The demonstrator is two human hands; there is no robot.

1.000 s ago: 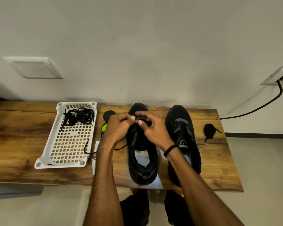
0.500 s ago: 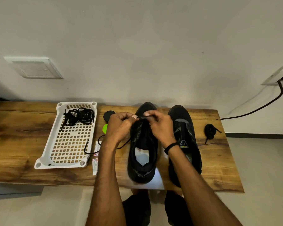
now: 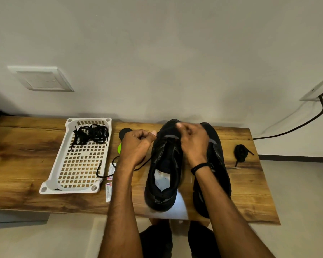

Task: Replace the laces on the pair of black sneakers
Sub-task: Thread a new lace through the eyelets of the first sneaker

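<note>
Threading under way on the sneaker [image 3: 162, 183] in the middle of the table [image 3: 17, 157], toe toward the wall. Pinching the new lace [image 3: 97, 172] in the left hand [image 3: 136, 146], thumb pressed to curled forefinger, just off the sneaker's left flank near the toe. Right hand [image 3: 192, 140] curled tight over the front eyelets, fingertips bunched together; contents of that pinch hidden behind the knuckles, so no telling.

Risks from here. Could yank the lace clean out of the front eyelets with too hard a tug leftward, judging by all that slack trailing back under the wrist. Could snag the loose tail on the edge of the white tray [image 3: 52, 183], or drag along the small packets [image 3: 108, 190] lying just beside it. Could finish with lopsided ends if not evened up before crossing over. Could also nudge the sneaker into the second sneaker [image 3: 219, 161], sitting right alongside on the right.

Now the layout. Lace running from under the left hand, down and left across the wood, tail reaching the tray's near right side. Sneaker framed between the two wrists, toe end beneath the right hand's fingers. Old laces [image 3: 91, 134] heaped at the tray's far end, apart from both hands. Coiled spare lace [image 3: 241, 152] waiting beyond the second sneaker, right of the right hand.
</note>
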